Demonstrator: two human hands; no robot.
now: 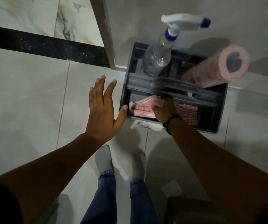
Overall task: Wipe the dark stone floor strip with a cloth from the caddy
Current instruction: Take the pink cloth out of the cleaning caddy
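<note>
While my right hand (164, 107) grips the pink checked cloth (146, 105) inside the grey plastic caddy (217, 123), my left hand (102, 110) spread wide, empty, dark stone floor strip (45, 46) at ten o'clock.

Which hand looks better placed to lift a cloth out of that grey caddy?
The right hand. It is already down in the caddy's near compartment with its fingers closed on the pink checked cloth. The left hand is open and spread, only its thumb touching the caddy's outer corner.
</note>
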